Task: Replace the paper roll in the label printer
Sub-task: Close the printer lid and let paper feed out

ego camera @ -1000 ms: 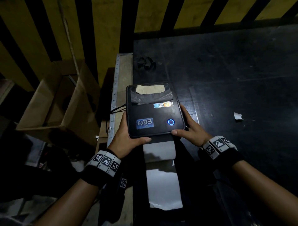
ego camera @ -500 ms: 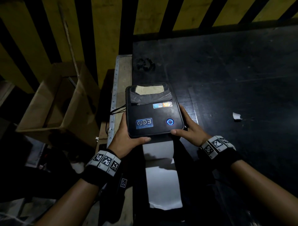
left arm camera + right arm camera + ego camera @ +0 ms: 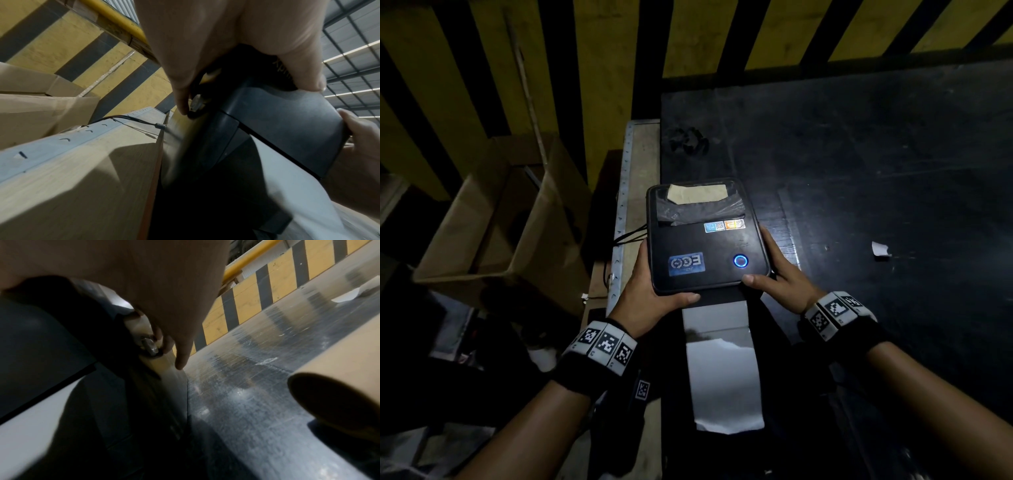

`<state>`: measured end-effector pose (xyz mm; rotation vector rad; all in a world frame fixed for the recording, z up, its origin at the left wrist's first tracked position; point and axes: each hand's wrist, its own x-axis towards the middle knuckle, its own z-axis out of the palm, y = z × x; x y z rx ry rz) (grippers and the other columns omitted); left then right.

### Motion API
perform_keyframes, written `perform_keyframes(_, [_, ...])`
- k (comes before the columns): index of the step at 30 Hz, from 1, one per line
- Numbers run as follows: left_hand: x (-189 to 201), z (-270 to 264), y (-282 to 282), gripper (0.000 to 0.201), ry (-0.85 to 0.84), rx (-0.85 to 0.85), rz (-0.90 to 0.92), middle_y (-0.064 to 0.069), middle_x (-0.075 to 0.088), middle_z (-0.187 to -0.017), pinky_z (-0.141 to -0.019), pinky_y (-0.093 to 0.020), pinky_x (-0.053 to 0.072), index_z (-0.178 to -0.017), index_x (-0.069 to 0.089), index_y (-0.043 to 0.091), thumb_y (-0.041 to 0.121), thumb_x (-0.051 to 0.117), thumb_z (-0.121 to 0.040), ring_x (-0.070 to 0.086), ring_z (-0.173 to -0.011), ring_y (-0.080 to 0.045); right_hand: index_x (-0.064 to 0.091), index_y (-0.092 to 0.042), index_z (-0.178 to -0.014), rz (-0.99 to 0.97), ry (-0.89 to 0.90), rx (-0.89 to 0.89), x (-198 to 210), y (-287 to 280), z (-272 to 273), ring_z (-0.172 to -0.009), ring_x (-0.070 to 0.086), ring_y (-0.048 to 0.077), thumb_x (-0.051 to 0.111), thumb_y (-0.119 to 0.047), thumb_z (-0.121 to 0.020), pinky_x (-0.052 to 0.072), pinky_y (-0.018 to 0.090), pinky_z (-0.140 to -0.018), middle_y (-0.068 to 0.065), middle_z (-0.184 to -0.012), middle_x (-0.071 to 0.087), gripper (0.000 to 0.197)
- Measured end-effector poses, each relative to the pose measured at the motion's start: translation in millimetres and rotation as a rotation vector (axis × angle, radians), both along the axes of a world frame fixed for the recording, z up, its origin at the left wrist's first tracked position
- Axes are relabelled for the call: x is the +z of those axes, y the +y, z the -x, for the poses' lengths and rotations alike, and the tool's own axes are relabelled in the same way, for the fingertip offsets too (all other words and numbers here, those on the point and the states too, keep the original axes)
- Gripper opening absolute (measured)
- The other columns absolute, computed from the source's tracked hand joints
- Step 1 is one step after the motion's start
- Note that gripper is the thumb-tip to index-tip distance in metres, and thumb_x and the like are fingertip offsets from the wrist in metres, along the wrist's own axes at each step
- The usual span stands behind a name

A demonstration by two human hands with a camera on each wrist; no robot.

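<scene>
The black label printer (image 3: 705, 240) stands at the left edge of the dark table (image 3: 876, 164), its lid down and a blue ring light (image 3: 740, 261) lit. My left hand (image 3: 654, 294) grips its near left corner, thumb along the front edge. My right hand (image 3: 777, 274) grips the near right corner the same way. A white paper strip (image 3: 722, 373) runs out of the printer's front toward me. In the left wrist view my fingers (image 3: 226, 40) curl over the printer (image 3: 287, 123). An empty cardboard core (image 3: 339, 382) lies on the table in the right wrist view.
An open cardboard box (image 3: 493, 219) sits lower left, beside a pale bench (image 3: 640, 164). Cables (image 3: 630, 236) leave the printer's left side. A white paper scrap (image 3: 879, 248) and a small black object (image 3: 688, 140) lie on the table. A yellow-and-black striped wall stands behind.
</scene>
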<state>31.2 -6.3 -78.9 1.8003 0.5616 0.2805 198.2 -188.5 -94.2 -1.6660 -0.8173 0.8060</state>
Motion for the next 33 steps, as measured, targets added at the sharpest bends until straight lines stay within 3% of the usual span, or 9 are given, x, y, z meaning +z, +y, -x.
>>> perform_keyframes(4, [0.9,-0.6,-2.2,0.104,-0.02,-0.001,-0.003,0.026,0.049,-0.12,-0.079,0.003,0.04,-0.14,0.021,0.03,0.003,0.082,-0.061,0.05,-0.1,0.026,0.003,-0.032,-0.141,0.016,0.004,-0.007,-0.4,-0.4,0.6,-0.12,0.035,-0.015,0.062,-0.005,-0.083,0.03,-0.007,-0.092,-0.022,-0.139,0.027,0.087])
perform_keyframes(9, [-0.5,-0.6,-1.5,0.105,-0.041,0.0,0.004,0.014,0.053,-0.127,-0.089,-0.004,0.043,-0.142,0.022,0.026,0.003,0.083,-0.059,0.053,-0.109,0.016,0.005,-0.038,-0.134,0.015,-0.027,0.004,-0.7,-0.4,-2.1,-0.11,0.035,-0.033,0.063,-0.008,-0.084,0.028,-0.008,-0.089,-0.036,-0.129,0.026,0.082])
perform_keyframes(14, [-1.5,-1.0,-2.3,0.104,-0.064,-0.003,0.01,0.008,0.053,-0.129,-0.091,-0.006,0.043,-0.142,0.022,0.021,-0.002,0.082,-0.059,0.054,-0.109,0.014,0.004,-0.027,-0.145,0.033,-0.02,0.009,-0.9,0.1,-3.2,-0.107,0.034,-0.036,0.064,-0.013,-0.083,0.028,-0.008,-0.088,-0.032,-0.132,0.026,0.087])
perform_keyframes(19, [0.8,-1.1,-2.1,0.102,-0.044,0.001,-0.025,0.016,0.053,-0.122,-0.083,0.0,0.042,-0.141,0.023,0.023,0.001,0.082,-0.06,0.052,-0.102,0.023,0.006,-0.025,-0.147,0.057,-0.028,-0.005,3.2,1.4,0.1,-0.133,0.032,-0.004,0.062,-0.029,-0.075,0.026,0.007,-0.106,-0.01,-0.15,0.029,0.091])
perform_keyframes(23, [2.0,-0.6,-3.6,0.1,-0.03,0.006,-0.044,0.015,0.053,-0.12,-0.079,0.003,0.041,-0.141,0.023,0.023,0.003,0.082,-0.062,0.051,-0.097,0.027,0.009,-0.034,-0.143,0.051,-0.028,0.027,5.1,0.0,-1.1,-0.116,0.041,-0.022,0.063,-0.022,-0.081,0.03,-0.006,-0.091,-0.021,-0.138,0.036,0.083])
perform_keyframes(26, [2.2,0.0,-4.7,0.099,-0.016,0.011,-0.058,0.017,0.053,-0.118,-0.076,0.004,0.041,-0.14,0.023,0.024,0.005,0.082,-0.063,0.05,-0.093,0.029,0.006,-0.028,-0.146,0.077,-0.035,0.015,6.0,-1.1,-1.9,-0.119,0.04,-0.012,0.061,-0.017,-0.086,0.028,-0.01,-0.084,-0.03,-0.13,0.034,0.083])
perform_keyframes(29, [2.0,-0.3,-4.8,0.1,-0.011,0.013,-0.061,0.013,0.053,-0.119,-0.077,0.005,0.04,-0.141,0.023,0.022,0.005,0.082,-0.062,0.05,-0.094,0.028,0.005,-0.029,-0.147,0.092,-0.043,0.019,6.0,-1.7,-1.7,-0.125,0.037,-0.008,0.062,-0.021,-0.085,0.028,-0.003,-0.092,-0.024,-0.137,0.034,0.084])
perform_keyframes(32, [1.1,-0.5,-4.4,0.101,0.001,0.021,-0.064,0.016,0.054,-0.117,-0.076,0.005,0.039,-0.142,0.022,0.022,0.005,0.082,-0.062,0.05,-0.095,0.025,0.006,-0.027,-0.147,0.083,-0.042,0.015,4.4,-1.4,-3.0,-0.116,0.039,-0.023,0.061,-0.017,-0.086,0.027,-0.001,-0.095,-0.033,-0.131,0.034,0.083])
perform_keyframes(33, [0.4,-0.7,-4.1,0.101,0.002,0.022,-0.064,0.014,0.054,-0.118,-0.077,0.005,0.039,-0.141,0.023,0.023,0.006,0.082,-0.062,0.05,-0.096,0.025,0.006,-0.027,-0.147,0.081,-0.035,0.012,4.0,-1.5,-3.0,-0.12,0.037,-0.02,0.061,-0.017,-0.086,0.026,0.001,-0.098,-0.032,-0.134,0.033,0.082])
